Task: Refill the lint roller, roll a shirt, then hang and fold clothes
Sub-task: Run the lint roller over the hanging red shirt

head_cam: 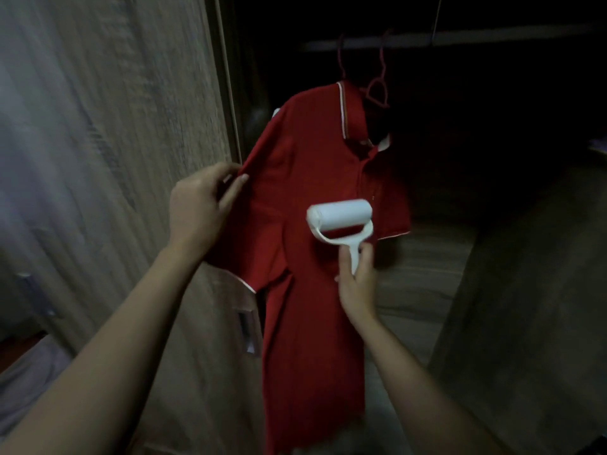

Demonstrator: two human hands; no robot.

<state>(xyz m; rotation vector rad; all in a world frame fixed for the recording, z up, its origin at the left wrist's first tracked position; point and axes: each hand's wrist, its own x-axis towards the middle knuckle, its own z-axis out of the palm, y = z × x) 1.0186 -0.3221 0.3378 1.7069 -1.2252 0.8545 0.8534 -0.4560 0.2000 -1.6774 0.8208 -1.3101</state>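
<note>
Red polo shirt (308,192) on hanger (377,90), left hand (197,208) pinching its sleeve, right hand (356,280) gripping white lint roller (340,216) against the chest

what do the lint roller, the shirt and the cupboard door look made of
The lint roller: white matte plastic frame and handle, by its smooth moulded fork; the drum looks paper-wrapped. The shirt: red knit fabric, probably cotton, soft draping folds, white-trimmed collar. The cupboard door: wood-grain board, likely laminate; blur leaves it open.
</note>
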